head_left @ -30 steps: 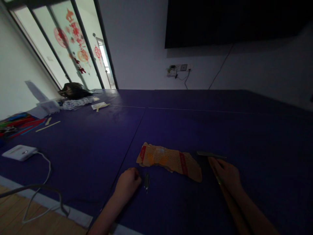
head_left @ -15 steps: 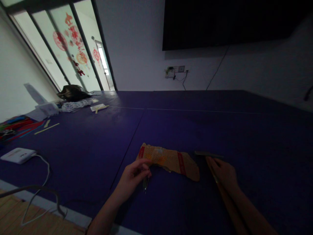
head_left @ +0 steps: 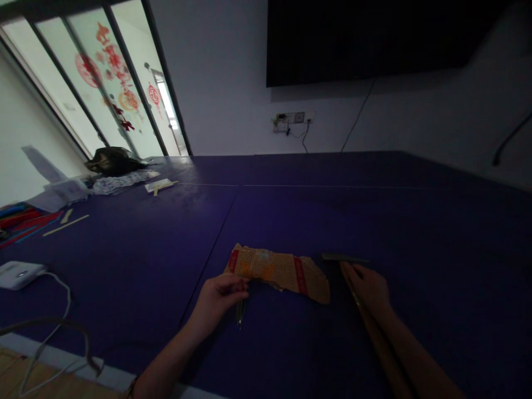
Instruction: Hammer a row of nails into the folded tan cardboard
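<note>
Bench (head_left: 299, 216) stretches broadly beyond the fingers

Near edge (head_left: 58, 357) lies behind the left hand (head_left: 214, 303), its fingers nearly pinched at thin metal rods (head_left: 240, 317), grip unclear; brown cardboard (head_left: 272, 270) lies just beyond. Right hand (head_left: 371, 291) wraps a hammer (head_left: 371, 325).

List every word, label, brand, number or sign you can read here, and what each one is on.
"福", probably: on the red lantern-shaped decal on the glass door.
Other red decals on the door: too blurred to read.
Red bands on the brown cardboard-like piece: faint marks, too small to read.
White device: marking on top, illegible.
No brand or number is legible.
</note>
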The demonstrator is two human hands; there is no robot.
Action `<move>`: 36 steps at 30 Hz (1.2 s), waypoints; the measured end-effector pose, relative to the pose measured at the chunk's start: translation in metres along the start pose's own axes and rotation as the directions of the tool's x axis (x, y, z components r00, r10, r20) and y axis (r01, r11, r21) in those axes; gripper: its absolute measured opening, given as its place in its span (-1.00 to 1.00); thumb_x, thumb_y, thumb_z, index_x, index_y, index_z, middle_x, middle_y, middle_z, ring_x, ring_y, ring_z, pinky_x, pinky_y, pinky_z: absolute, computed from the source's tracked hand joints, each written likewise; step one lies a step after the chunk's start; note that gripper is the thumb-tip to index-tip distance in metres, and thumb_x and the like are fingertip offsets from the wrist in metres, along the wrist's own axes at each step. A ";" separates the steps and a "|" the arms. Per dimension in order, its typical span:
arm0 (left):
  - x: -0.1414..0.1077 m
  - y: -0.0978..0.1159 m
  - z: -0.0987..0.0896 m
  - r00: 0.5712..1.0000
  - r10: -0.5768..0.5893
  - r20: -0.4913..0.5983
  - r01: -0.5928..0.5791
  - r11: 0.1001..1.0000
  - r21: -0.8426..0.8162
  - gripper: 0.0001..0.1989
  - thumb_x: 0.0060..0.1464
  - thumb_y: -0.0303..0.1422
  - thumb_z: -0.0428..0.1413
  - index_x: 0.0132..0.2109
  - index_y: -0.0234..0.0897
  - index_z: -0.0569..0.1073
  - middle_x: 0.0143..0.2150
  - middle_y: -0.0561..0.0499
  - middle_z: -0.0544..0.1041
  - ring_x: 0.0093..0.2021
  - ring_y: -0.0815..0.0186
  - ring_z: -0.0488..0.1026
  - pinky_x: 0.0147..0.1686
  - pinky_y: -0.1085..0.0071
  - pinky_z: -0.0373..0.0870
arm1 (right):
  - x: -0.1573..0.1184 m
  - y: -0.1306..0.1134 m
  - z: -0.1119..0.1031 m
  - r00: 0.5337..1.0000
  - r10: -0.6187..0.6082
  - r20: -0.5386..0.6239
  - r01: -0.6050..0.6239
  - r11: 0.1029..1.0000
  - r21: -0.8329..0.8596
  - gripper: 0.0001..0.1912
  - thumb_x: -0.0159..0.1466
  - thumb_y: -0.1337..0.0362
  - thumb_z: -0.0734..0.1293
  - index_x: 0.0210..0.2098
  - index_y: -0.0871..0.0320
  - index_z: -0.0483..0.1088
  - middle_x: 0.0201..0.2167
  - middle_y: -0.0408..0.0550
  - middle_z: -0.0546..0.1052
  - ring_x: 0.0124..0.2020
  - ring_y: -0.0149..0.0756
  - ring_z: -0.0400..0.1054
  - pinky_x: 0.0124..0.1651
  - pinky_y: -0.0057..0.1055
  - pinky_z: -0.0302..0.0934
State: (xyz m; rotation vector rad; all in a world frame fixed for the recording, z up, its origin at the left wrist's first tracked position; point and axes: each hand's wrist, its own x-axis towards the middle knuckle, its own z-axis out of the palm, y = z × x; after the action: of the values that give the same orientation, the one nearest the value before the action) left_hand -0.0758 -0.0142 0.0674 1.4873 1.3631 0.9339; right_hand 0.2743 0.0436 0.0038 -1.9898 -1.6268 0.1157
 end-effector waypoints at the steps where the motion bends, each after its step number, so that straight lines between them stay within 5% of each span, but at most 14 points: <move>1: 0.006 0.001 0.000 0.999 0.036 -0.017 -0.036 0.999 0.007 -0.88 -0.14 -0.39 0.20 -0.38 -0.33 0.55 -0.30 -0.09 0.53 -0.25 0.25 0.45 -0.18 0.35 0.39 | 0.000 0.000 0.000 1.000 -0.001 -0.004 0.001 1.000 -0.001 -0.51 0.15 -0.06 0.04 -0.69 0.08 0.31 -0.65 -0.03 0.51 -0.54 -0.16 0.39 -0.51 -0.38 0.11; 5: 0.042 0.011 0.007 0.990 0.136 0.039 -0.140 0.979 0.148 -0.90 -0.12 -0.35 0.20 -0.44 -0.30 0.57 -0.40 -0.03 0.55 -0.33 0.27 0.45 -0.25 0.38 0.37 | -0.001 0.000 0.001 1.000 -0.011 -0.002 0.011 1.000 0.002 -0.51 0.17 -0.05 0.04 -0.67 0.09 0.31 -0.67 -0.07 0.48 -0.56 -0.18 0.38 -0.53 -0.40 0.07; 10: 0.090 0.018 0.043 0.960 0.200 0.195 -0.234 0.958 0.168 -0.88 -0.10 -0.34 0.21 -0.41 -0.32 0.58 -0.39 0.00 0.57 -0.36 0.30 0.44 -0.30 0.46 0.32 | 0.000 -0.001 0.001 1.000 -0.022 -0.001 0.022 1.000 0.007 -0.52 0.17 -0.03 0.05 -0.67 0.10 0.30 -0.68 -0.06 0.47 -0.56 -0.19 0.39 -0.52 -0.41 0.06; 17: 0.117 -0.005 0.086 0.931 0.188 0.314 -0.230 0.968 0.101 -0.90 -0.14 -0.37 0.21 -0.48 -0.34 0.56 -0.50 0.06 0.54 -0.46 0.37 0.38 -0.42 0.53 0.26 | -0.002 0.000 0.001 0.998 -0.053 -0.021 0.053 0.999 -0.004 -0.52 0.20 -0.01 0.05 -0.70 0.09 0.24 -0.71 -0.08 0.45 -0.60 -0.23 0.37 -0.53 -0.41 0.03; 30: 0.124 -0.021 0.088 0.935 0.119 0.334 -0.085 0.990 -0.115 -0.89 -0.23 -0.36 0.25 -0.54 -0.34 0.52 -0.55 0.09 0.48 -0.50 0.41 0.32 -0.45 0.52 0.19 | -0.003 -0.011 -0.018 0.986 -0.166 -0.003 0.166 0.986 -0.028 -0.49 0.21 -0.01 0.04 -0.65 0.12 0.36 -0.71 -0.09 0.47 -0.65 -0.26 0.37 -0.57 -0.42 0.09; 36: 0.130 -0.025 0.087 0.942 0.112 0.318 -0.001 0.944 -0.330 -0.80 -0.24 -0.30 0.26 -0.53 -0.37 0.47 -0.48 0.06 0.50 -0.45 0.41 0.36 -0.35 0.49 0.26 | -0.030 -0.064 -0.023 0.889 -0.426 0.164 0.434 0.901 -0.015 -0.69 0.23 0.24 0.15 -0.52 0.08 0.45 -0.54 -0.15 0.57 -0.51 -0.31 0.45 -0.39 -0.43 0.29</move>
State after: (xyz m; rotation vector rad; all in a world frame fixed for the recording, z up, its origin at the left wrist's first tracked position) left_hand 0.0119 0.1044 0.0108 1.3591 0.8764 0.8496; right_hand 0.2195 0.0138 0.0450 -1.6375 -2.1551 0.0631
